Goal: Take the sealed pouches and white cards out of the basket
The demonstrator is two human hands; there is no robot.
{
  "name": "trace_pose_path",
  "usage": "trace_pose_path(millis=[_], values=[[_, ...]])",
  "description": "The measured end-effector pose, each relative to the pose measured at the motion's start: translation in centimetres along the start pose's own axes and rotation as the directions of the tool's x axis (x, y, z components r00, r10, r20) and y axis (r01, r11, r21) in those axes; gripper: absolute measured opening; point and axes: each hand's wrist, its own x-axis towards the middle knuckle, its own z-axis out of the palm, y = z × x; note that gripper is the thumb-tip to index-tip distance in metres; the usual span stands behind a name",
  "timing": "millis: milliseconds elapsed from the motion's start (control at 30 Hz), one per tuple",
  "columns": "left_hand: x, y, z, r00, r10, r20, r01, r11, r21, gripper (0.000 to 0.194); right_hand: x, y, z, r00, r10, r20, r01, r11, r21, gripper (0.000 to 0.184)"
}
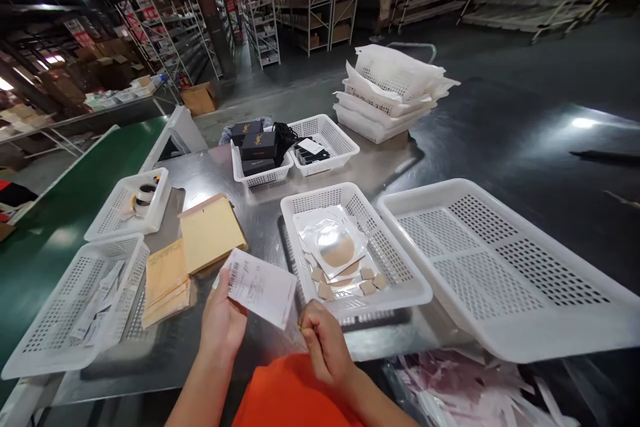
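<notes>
Over table [263,230], left hand [223,320] gripping paper [263,290], right hand [323,340] curled

Tabletop [265,227]: smooth metal, glossy, with blurred reflections
Baskets [550,341]: moulded plastic, perforated, low sheen
Held slip [261,290]: smooth paper, matt
Envelopes [210,230]: dull paper, matt
Clear packet [334,242]: plastic film, shiny
Dark boxes [259,145]: smooth-looking card, matt
Conveyor belt [65,230]: smooth, softly shiny
Shirt [295,393]: soft-looking cloth, matt
</notes>
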Motion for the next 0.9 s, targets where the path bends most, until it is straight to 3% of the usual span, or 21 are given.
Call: trace_pose_path(millis=[100,167,300,433,500,567,633,700,800,833,900], values=[[1.9,0.9,-0.5,0.988,0.130,-0.087,-0.130,0.992,0.007,0.020,-0.9,0.6,-0.1,0.988,-0.137,0.077,0.147,0.980,-0.137,0.014],[3.7,1.1,-1.4,0.985,0.150,-0.086,-0.145,0.987,0.068,0.017,-1.2,0.8,-0.2,0.986,-0.136,0.095,0.151,0.974,-0.170,0.014],[7.9,0.3,-4.5,0.998,0.048,0.041,-0.059,0.950,0.307,0.011,-1.3,1.2,-0.5,0.996,0.071,0.059,-0.060,0.983,-0.171,0.015],[10.3,-1.8,-9.1,0.990,-0.092,-0.103,0.132,0.844,0.520,0.017,-2.0,2.0,-0.8,0.965,0.259,0.043,-0.247,0.953,-0.177,0.011],[9.9,-3.4,-11.3,0.982,-0.060,-0.181,0.156,0.795,0.586,0.022,-2.6,2.4,-0.9,0.959,0.279,0.044,-0.266,0.945,-0.190,0.010],[8.4,-5.2,-12.7,0.982,-0.038,-0.183,0.147,0.763,0.630,0.021,-3.1,2.8,-0.9,0.947,0.317,0.042,-0.304,0.933,-0.191,0.011],[6.4,-6.6,-12.9,0.994,-0.087,-0.073,0.113,0.750,0.652,0.028,-3.5,3.1,-0.4,0.918,0.394,0.044,-0.382,0.909,-0.170,0.011],[4.2,-7.6,-11.9,0.964,-0.222,0.148,0.076,0.762,0.644,0.043,-3.6,3.4,0.5,0.876,0.475,0.085,-0.463,0.878,-0.123,0.011],[1.9,-8.1,-9.7,0.805,-0.376,0.458,0.039,0.804,0.593,0.056,-3.6,3.7,1.9,0.792,0.577,0.201,-0.586,0.810,-0.017,0.014],[1.5,-8.1,-9.2,0.781,-0.383,0.493,0.027,0.810,0.586,0.055,-3.5,3.8,2.2,0.765,0.604,0.226,-0.621,0.784,0.006,0.016],[1.1,-8.2,-8.8,0.788,-0.373,0.490,0.006,0.800,0.601,0.047,-3.5,4.1,2.6,0.728,0.644,0.233,-0.666,0.746,0.016,0.020]])
